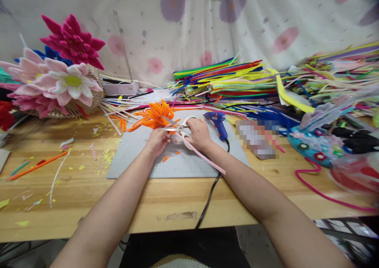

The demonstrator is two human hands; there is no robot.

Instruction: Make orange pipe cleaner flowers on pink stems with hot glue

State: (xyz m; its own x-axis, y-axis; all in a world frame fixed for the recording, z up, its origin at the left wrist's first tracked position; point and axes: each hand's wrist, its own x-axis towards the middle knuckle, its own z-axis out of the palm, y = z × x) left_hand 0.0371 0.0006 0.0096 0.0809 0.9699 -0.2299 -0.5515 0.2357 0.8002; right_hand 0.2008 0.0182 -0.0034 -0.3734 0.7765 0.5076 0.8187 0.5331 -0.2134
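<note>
My right hand [199,134] is closed around the white handles of a pair of scissors [181,129]. Their blades are parted and point left, just above the fingers of my left hand [158,142]. Those fingers are pinched together, but what lies between them is hidden. Right behind them is a bunch of looped orange pipe cleaners [158,116]. A pale pink pipe cleaner [204,158] runs from beside the blades down across my right wrist. Small orange offcuts [165,159] lie on the grey cutting mat [133,163] underneath.
A blue glue gun [217,124] with a black cord lies right of my hands. Bundles of coloured pipe cleaners [231,78] are piled behind. Fluffy flowers [71,80] in a basket stand at the left. Yellow scraps [109,157] and an orange pipe cleaner [38,165] lie on the wooden table.
</note>
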